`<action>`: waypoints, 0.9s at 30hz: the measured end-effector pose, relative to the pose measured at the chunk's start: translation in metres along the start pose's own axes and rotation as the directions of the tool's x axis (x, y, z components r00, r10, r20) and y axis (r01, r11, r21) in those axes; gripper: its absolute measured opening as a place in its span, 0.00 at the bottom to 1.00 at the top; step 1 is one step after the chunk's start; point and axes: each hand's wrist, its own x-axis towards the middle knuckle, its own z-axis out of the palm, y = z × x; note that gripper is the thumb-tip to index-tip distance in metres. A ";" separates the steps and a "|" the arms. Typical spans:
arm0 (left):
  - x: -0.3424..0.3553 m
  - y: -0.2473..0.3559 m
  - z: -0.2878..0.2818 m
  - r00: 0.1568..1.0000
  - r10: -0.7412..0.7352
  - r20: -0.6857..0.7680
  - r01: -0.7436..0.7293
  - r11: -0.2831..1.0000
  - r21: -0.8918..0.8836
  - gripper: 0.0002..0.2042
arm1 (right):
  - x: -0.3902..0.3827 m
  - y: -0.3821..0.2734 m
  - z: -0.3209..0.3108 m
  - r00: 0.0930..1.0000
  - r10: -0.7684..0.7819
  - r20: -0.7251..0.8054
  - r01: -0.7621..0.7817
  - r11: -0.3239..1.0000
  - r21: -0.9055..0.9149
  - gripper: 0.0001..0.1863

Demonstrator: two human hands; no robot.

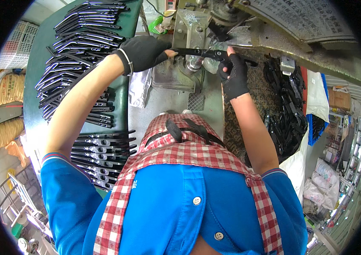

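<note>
Both my hands, in black fingerless gloves, are at a long black metal bar [197,52] that lies crosswise over the machine's round metal post [194,63]. My left hand [144,53] is closed on the bar's left end, thumb tip against it. Closed round the right part, by a jointed piece, is my right hand [234,74], with one fingertip pointing up. Whether the bar rests on the post or hangs just above it, I cannot tell.
To the left, a green table [35,91] carries rows of black bent bars [89,40] and flat bars with holes [104,161]. A heap of black metal parts [284,110] lies at the right. The machine's heavy frame [299,51] overhangs the far right. A clear plastic bag [140,88] lies left of the post.
</note>
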 end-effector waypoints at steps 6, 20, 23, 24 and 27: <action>0.003 -0.009 0.013 0.968 0.049 -0.247 -0.037 0.998 0.054 0.16 | -0.006 0.015 -0.008 0.993 -0.107 0.058 0.104 0.993 0.056 0.14; -0.012 -0.008 0.010 0.984 -0.029 -0.176 0.047 0.994 0.098 0.09 | 0.034 0.060 -0.063 0.971 -0.232 0.063 0.230 0.820 -0.524 0.07; -0.011 -0.006 0.009 0.983 0.000 -0.184 0.011 0.998 0.055 0.11 | 0.087 0.074 -0.094 0.909 -0.369 0.192 0.349 0.422 -0.837 0.15; -0.011 -0.007 0.008 0.983 0.004 -0.186 0.003 0.999 0.041 0.12 | 0.092 0.069 -0.085 0.880 -0.396 0.264 0.354 0.175 -0.919 0.21; -0.010 -0.005 0.005 0.986 -0.011 -0.164 0.017 0.999 0.035 0.13 | 0.081 0.050 -0.056 0.965 -0.243 0.096 0.098 -0.005 -0.995 0.30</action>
